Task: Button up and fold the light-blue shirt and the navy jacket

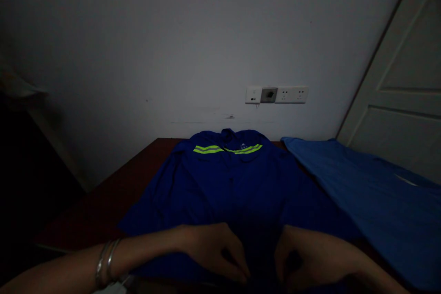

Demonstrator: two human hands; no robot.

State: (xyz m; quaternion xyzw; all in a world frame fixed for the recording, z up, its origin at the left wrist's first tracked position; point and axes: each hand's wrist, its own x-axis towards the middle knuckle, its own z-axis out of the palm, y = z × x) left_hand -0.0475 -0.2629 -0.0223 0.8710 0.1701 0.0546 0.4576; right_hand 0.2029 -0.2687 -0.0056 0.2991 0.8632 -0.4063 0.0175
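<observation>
A dark blue work jacket [237,188] lies spread on a dark red table [138,165], collar toward the wall. Yellow-green stripes with a grey band cross its chest, and its sleeves reach out to both sides. Over the jacket's lower front, my left hand [220,250] is closed, thumb and fingers pinched on the cloth. My right hand [306,257] faces it a short gap away, also pinching the jacket's fabric. Deep shadow between the hands hides the exact edge they hold. Two silver bangles [105,262] circle my left wrist.
A lighter blue cloth [361,183] lies spread on the right, next to the jacket's sleeve. Behind the table rises a pale wall with a row of sockets [291,95]. A panelled door [403,96] stands at the right. The room is dim.
</observation>
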